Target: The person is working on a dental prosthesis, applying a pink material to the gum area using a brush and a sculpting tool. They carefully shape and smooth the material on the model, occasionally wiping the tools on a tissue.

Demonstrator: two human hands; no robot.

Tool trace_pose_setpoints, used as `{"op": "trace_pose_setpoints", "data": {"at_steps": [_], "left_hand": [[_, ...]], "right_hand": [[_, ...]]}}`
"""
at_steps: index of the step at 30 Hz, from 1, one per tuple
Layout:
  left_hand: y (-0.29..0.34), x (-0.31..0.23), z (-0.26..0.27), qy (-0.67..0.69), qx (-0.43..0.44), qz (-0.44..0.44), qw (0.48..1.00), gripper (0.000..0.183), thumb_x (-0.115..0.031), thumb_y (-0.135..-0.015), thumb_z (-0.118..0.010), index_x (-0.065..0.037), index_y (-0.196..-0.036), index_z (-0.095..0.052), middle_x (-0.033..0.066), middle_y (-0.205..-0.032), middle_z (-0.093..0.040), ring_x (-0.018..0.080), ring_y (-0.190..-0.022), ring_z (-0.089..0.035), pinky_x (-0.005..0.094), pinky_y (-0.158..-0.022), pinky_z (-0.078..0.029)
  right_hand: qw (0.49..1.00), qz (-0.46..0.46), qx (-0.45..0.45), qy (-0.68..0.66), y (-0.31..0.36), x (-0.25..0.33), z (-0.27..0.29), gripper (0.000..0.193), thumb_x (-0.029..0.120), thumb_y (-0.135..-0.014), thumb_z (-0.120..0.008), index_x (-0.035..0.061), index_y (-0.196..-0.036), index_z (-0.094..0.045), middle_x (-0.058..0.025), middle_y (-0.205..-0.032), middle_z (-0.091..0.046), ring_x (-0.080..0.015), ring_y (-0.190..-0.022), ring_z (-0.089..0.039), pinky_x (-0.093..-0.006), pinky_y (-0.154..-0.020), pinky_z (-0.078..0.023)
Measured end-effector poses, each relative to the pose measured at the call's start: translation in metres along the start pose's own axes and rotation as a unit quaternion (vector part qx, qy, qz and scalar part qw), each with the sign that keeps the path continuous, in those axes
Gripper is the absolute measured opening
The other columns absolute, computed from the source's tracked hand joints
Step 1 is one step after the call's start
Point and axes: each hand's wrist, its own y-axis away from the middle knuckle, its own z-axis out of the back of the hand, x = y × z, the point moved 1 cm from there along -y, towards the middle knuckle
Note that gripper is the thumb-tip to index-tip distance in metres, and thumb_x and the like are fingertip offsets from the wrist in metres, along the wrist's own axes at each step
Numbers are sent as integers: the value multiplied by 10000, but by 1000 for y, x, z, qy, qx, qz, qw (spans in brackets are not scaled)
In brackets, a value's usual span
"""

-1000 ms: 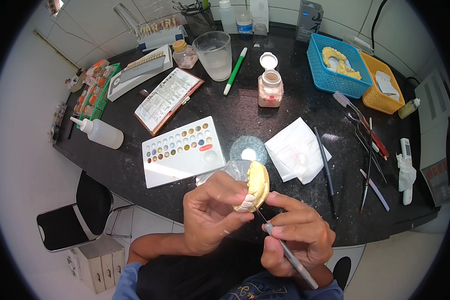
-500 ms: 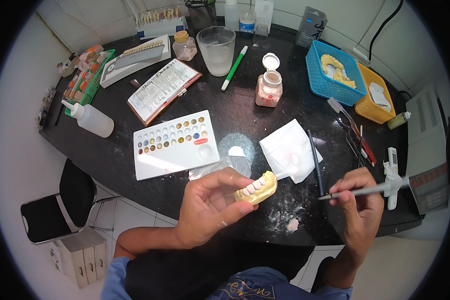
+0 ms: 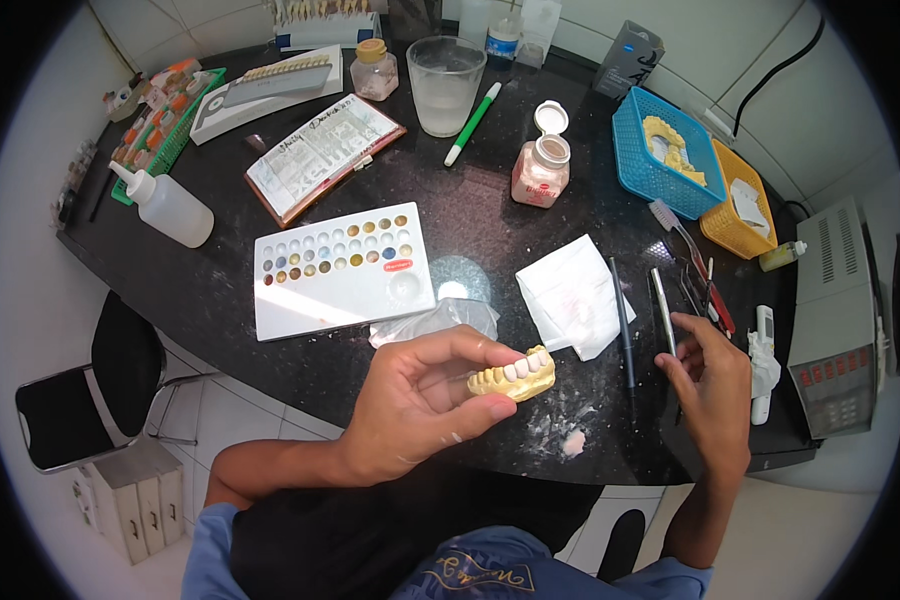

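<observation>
My left hand [image 3: 410, 400] pinches a yellow dental cast [image 3: 515, 387] between thumb and fingers. Several white teeth [image 3: 527, 364] stand out along its ridge beside yellow ones. A slim silver instrument [image 3: 662, 303] points away from me over the table, and the fingertips of my right hand [image 3: 708, 375] are at its near part. Thumb and index finger of that hand are apart and curved. Just left of the silver instrument lies a dark blue slim tool [image 3: 622, 325], its upper part against a folded white tissue [image 3: 570, 298].
White powder and a pink lump [image 3: 573, 443] lie near the front edge. A white palette [image 3: 340, 300], an open jar of pink powder [image 3: 541, 172], a glass [image 3: 445, 90] and a green marker [image 3: 473, 125] stand or lie farther back. Blue basket [image 3: 667, 150] and machine [image 3: 838, 310] are at right.
My right hand has swung the silver instrument from lying crosswise in its grip to pointing away, low at the table, and its fingers have loosened. The cast has turned, showing more yellow teeth.
</observation>
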Motion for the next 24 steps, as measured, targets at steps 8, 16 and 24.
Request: {"op": "trace_pose_setpoints", "data": {"at_steps": [8, 16, 24], "left_hand": [[-2, 0, 1, 1, 19, 32, 999, 332, 18, -795, -719, 46, -1061, -523, 141, -1059, -601, 174, -1053, -614, 313, -948, -497], [-1, 3, 6, 25, 43, 10, 999, 293, -31, -819, -726, 5, -1061, -565, 118, -1049, -583, 152, -992, -595, 286, -891, -490], [-2, 1, 5, 18, 60, -19, 998, 273, -39, -829, -717, 19, -1072, -607, 108, -1044, -563, 144, -967, -564, 278, -876, -454]], "right_hand": [[951, 160, 45, -261, -8, 43, 0, 255, 20, -790, -697, -6, -1042, -667, -119, -869, -670, -173, -791, -654, -280, -733, -512], [871, 190, 178, -417, -15, 68, -21, 421, 55, -779, -744, -9, -1169, -597, -122, -969, -693, -181, -929, -683, -299, -848, -520], [884, 193, 211, -369, -10, 72, -25, 467, 13, -733, -779, -81, -1140, -569, -151, -949, -669, -207, -896, -685, -313, -851, -515]]}}
